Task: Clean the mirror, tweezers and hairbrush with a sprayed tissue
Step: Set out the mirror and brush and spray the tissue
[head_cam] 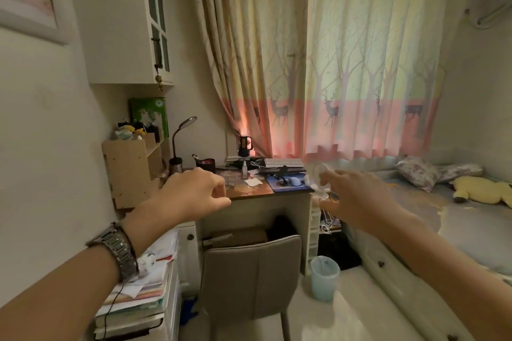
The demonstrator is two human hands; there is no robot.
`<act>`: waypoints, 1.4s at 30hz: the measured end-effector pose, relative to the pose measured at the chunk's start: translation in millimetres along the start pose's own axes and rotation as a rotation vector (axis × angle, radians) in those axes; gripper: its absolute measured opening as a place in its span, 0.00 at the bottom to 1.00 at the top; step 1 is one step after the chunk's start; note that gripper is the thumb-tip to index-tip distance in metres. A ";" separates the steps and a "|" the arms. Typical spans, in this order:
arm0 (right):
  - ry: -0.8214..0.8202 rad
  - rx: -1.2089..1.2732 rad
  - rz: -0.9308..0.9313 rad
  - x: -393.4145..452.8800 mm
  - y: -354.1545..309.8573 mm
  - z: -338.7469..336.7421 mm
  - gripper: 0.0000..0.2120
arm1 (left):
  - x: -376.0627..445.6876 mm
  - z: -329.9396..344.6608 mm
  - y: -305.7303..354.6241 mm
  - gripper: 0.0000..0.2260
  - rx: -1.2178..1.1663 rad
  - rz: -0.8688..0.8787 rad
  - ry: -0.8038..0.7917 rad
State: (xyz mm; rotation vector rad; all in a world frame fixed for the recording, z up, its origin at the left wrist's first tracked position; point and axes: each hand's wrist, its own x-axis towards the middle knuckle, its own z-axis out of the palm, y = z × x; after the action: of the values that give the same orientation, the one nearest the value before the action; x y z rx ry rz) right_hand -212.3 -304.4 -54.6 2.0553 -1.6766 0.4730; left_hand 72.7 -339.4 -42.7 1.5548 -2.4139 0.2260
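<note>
A small clear spray bottle [244, 169] stands on the brown desk [250, 193], with a folded white tissue [253, 182] lying just in front of it. My left hand [194, 193], watch on the wrist, hovers over the desk's left end with loosely curled fingers and holds nothing. My right hand [357, 196] is stretched out past the desk's right edge. Its blurred fingers reach to a round clear object [320, 169] there; whether they touch it I cannot tell. I cannot make out any tweezers or hairbrush.
A keyboard [283, 162], a mouse [293, 180] on a blue pad, a desk lamp [184, 133] and a pen holder [206, 165] crowd the desk. A grey chair [250, 274] stands in front of it, with a bin [324, 277] beside. Stacked books [144, 293] sit at the left, a bed [457, 219] at the right.
</note>
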 end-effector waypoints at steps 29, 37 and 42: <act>-0.031 -0.116 0.225 229.1 312.3 192.3 0.17 | 486.5 160.9 107.9 0.11 -0.065 0.242 -0.006; -0.017 -0.105 0.220 332.3 386.5 248.5 0.18 | 621.8 199.0 107.3 0.13 -0.137 0.235 0.013; -0.119 -0.143 0.166 370.1 420.1 300.7 0.17 | 677.3 236.1 107.5 0.14 -0.114 0.233 -0.043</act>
State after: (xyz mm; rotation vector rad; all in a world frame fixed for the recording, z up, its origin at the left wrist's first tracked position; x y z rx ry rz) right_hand -551.9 -841.4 -62.9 1.8835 -1.9027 0.2783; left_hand -322.8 -947.0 -63.6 1.2429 -2.5907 0.0976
